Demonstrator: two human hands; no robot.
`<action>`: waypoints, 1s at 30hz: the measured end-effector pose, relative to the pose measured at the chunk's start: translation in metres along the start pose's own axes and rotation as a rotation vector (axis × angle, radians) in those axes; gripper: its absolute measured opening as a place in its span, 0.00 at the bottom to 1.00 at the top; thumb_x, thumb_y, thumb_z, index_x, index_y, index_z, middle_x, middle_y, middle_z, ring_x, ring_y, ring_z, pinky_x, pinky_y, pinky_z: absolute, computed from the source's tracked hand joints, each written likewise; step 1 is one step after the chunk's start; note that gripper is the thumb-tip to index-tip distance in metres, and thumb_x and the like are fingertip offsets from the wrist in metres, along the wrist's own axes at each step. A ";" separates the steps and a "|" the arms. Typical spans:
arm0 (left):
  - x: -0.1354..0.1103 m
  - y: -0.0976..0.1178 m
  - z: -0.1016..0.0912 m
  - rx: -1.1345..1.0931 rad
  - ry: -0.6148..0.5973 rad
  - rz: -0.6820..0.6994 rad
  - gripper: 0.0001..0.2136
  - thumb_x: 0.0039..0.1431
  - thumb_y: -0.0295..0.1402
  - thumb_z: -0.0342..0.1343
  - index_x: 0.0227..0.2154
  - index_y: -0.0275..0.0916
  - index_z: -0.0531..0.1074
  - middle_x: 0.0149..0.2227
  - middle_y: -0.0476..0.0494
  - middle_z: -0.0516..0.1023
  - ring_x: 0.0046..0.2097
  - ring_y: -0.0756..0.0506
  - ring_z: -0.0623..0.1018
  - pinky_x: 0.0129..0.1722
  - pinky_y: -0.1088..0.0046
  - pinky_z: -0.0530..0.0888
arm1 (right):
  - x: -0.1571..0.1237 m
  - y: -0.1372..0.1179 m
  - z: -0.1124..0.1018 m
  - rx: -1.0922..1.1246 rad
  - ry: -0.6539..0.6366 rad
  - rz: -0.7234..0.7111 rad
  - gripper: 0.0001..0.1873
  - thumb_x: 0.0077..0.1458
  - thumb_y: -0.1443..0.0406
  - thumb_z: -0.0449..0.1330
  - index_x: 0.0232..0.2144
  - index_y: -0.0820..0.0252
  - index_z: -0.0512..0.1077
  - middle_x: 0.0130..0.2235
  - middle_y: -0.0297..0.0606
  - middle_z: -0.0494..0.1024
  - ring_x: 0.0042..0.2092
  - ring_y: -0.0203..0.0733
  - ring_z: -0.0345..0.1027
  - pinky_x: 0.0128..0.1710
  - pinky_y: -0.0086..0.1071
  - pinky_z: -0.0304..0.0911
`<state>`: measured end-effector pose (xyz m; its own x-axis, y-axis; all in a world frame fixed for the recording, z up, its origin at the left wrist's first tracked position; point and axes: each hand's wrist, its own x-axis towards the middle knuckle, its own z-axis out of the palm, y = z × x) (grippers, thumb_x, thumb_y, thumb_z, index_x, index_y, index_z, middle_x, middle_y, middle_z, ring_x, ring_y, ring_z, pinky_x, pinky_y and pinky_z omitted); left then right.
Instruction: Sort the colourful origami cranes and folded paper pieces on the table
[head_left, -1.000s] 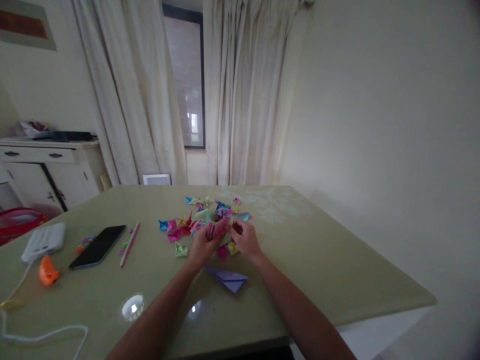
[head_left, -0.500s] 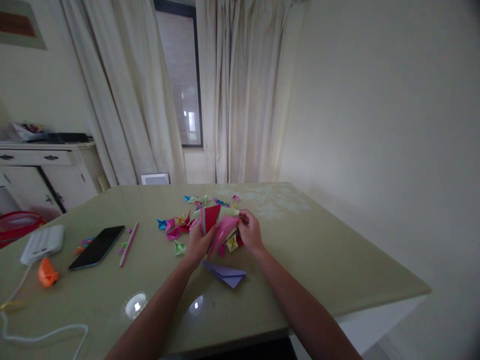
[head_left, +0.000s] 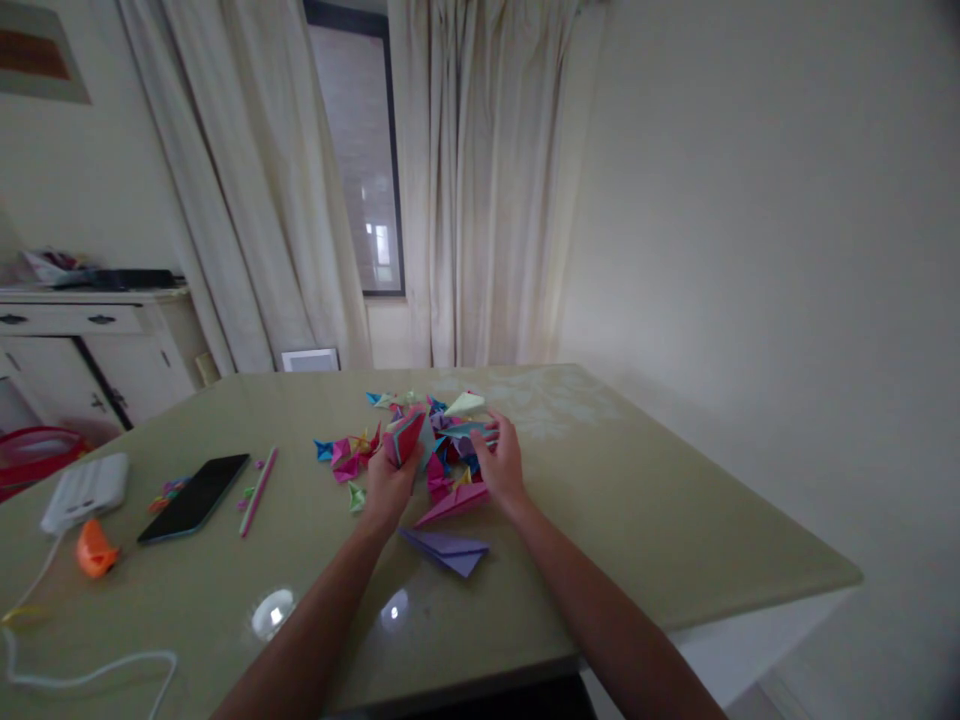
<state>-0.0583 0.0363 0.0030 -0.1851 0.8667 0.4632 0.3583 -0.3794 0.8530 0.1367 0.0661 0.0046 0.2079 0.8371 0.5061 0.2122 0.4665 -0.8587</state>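
Note:
My left hand (head_left: 386,490) is closed round a stack of folded coloured papers (head_left: 405,437), held upright above the table. My right hand (head_left: 499,467) pinches some sheets (head_left: 469,430) pulled sideways out of that stack. A pink folded sheet (head_left: 454,503) lies flat on the table just below my right hand. Closer to me lies a purple folded paper (head_left: 446,549). Behind both hands is a heap of several small origami pieces (head_left: 360,450) in pink, blue, green and yellow.
The olive table (head_left: 637,500) carries a black phone (head_left: 195,496), a pink stick (head_left: 259,489), a white power bank (head_left: 85,488) with a cable (head_left: 90,668), and an orange object (head_left: 95,549) at the left. Curtains, a window and a white cabinet (head_left: 97,350) stand beyond.
A pink sheet that hung from the stack now lies flat on the table. My right hand has drawn further sheets out to the right; the left keeps the stack raised.

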 end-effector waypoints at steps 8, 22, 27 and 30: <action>-0.010 0.024 0.013 -0.096 -0.156 0.168 0.20 0.53 0.43 0.67 0.45 0.38 0.80 0.41 0.42 0.86 0.43 0.37 0.83 0.49 0.59 0.79 | -0.012 -0.014 0.009 0.171 -0.296 -0.063 0.11 0.56 0.56 0.66 0.32 0.57 0.77 0.29 0.34 0.77 0.30 0.40 0.69 0.32 0.32 0.64; -0.010 0.020 0.013 -0.199 -0.044 0.095 0.25 0.63 0.56 0.56 0.47 0.38 0.77 0.44 0.38 0.83 0.45 0.37 0.81 0.47 0.60 0.78 | -0.015 -0.015 0.012 0.466 -0.357 0.109 0.21 0.58 0.46 0.64 0.41 0.53 0.69 0.26 0.28 0.72 0.23 0.37 0.65 0.23 0.29 0.63; -0.010 0.016 0.013 -0.197 0.013 0.090 0.25 0.65 0.56 0.53 0.47 0.39 0.78 0.44 0.39 0.82 0.46 0.38 0.80 0.50 0.60 0.76 | -0.013 -0.013 0.010 0.338 -0.348 0.046 0.21 0.49 0.52 0.73 0.41 0.55 0.75 0.37 0.35 0.78 0.32 0.39 0.69 0.29 0.29 0.63; -0.011 0.014 0.015 -0.274 -0.008 -0.030 0.23 0.65 0.56 0.55 0.43 0.39 0.78 0.37 0.42 0.81 0.38 0.40 0.80 0.37 0.65 0.77 | -0.010 -0.010 0.009 0.265 -0.332 0.021 0.16 0.48 0.53 0.73 0.32 0.57 0.77 0.35 0.35 0.77 0.34 0.40 0.68 0.32 0.29 0.63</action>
<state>-0.0374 0.0265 0.0059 -0.1843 0.8810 0.4358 0.0915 -0.4261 0.9001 0.1237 0.0559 0.0079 -0.1182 0.8738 0.4717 -0.0507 0.4691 -0.8817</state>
